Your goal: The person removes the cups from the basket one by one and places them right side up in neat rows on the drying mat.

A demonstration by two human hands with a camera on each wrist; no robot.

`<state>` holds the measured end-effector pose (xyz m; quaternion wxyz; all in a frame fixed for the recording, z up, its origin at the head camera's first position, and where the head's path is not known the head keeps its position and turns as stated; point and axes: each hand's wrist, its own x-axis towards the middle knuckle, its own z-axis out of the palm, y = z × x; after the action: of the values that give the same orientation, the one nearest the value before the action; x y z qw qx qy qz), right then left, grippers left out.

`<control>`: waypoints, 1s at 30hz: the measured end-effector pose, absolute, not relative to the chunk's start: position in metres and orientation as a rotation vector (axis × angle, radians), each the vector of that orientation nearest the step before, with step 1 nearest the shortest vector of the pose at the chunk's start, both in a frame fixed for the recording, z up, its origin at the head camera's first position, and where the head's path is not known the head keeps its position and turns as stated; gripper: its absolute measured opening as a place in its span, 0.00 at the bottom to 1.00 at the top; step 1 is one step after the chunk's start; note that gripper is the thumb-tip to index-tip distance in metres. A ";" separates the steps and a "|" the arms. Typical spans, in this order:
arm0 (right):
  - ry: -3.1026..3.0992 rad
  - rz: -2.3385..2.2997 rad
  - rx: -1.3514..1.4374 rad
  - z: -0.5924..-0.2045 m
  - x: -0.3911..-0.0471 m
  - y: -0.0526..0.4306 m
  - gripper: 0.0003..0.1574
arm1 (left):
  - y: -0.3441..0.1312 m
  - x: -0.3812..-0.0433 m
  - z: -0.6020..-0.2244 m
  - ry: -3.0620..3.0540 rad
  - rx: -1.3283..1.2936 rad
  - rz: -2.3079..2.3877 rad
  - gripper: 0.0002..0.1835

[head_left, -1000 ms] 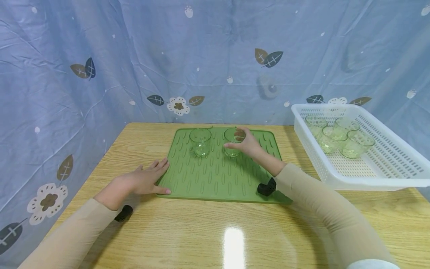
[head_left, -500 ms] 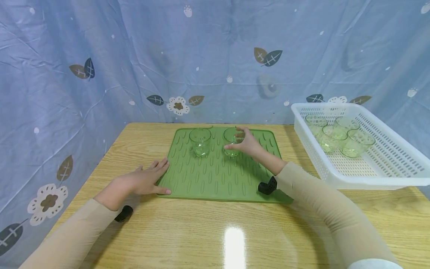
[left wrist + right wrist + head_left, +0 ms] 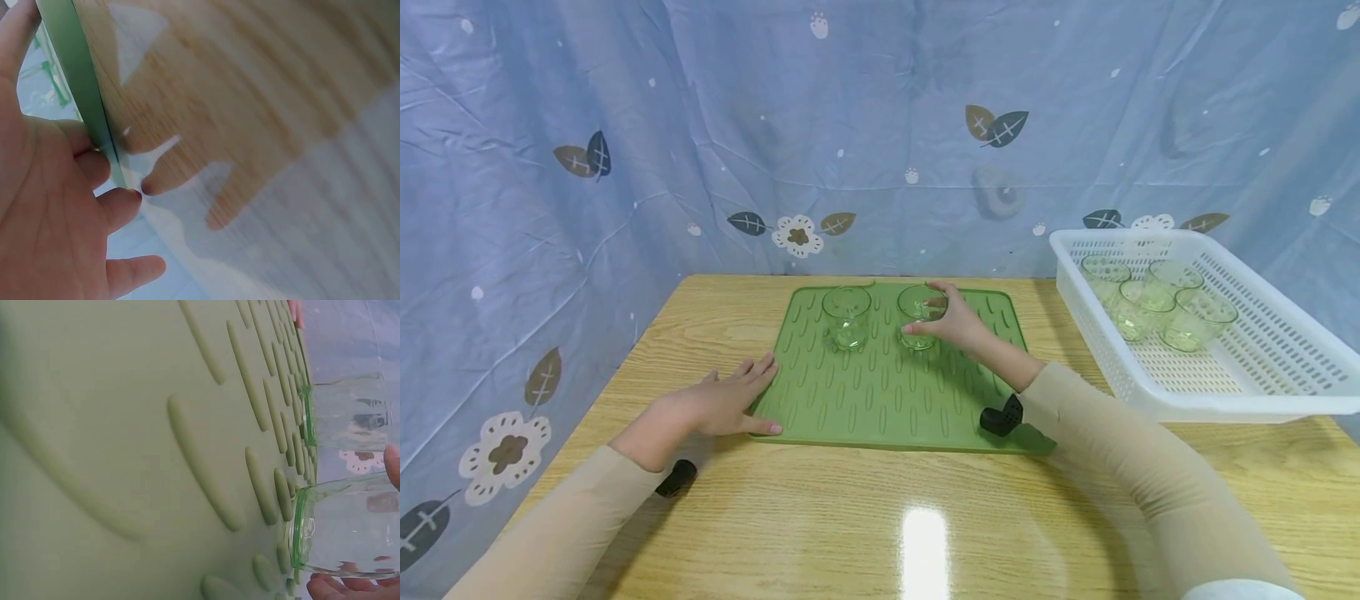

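Note:
Two clear green-tinted drinking glasses stand upright, side by side, near the back of a green ridged mat (image 3: 880,408). My right hand (image 3: 953,323) holds the right glass (image 3: 917,340) from its right side, thumb in front and fingers curled behind. In the right wrist view, that glass (image 3: 347,519) stands with its base on the mat between thumb and fingertips (image 3: 328,586). The left glass (image 3: 847,321) stands a short gap away, untouched. My left hand (image 3: 718,404) lies with fingers spread at the mat's left edge; in the left wrist view its palm (image 3: 56,206) shows beside that green edge.
A white slotted plastic basket (image 3: 1247,408) stands at the right, with several similar glasses (image 3: 1195,321) in it. The mat lies on a wooden table (image 3: 820,508). A blue patterned cloth (image 3: 880,167) hangs behind and along the left side.
My right hand stays around the right glass, with only a slight shift of its fingers; the glass sits barely further left. The left hand stays still at the mat's edge.

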<state>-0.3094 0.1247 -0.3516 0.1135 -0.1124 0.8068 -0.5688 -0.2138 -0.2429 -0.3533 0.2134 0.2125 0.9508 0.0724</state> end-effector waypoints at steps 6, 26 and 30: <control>2.357 -1.658 -0.334 -0.351 -0.309 0.129 0.64 | -0.243 -0.213 -0.352 2.634 0.587 0.216 0.58; 2.394 -1.599 -0.330 -0.349 -0.301 0.168 0.62 | -0.244 -0.214 -0.354 2.635 0.593 0.210 0.59; 2.388 -1.618 -0.371 -0.349 -0.298 0.174 0.60 | -0.244 -0.215 -0.354 2.637 0.592 0.202 0.58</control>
<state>-0.2982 0.1735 -0.3486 0.1164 -0.1267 0.8155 -0.5526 -0.2146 -0.2442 -0.3540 0.2142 0.2135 0.9504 0.0728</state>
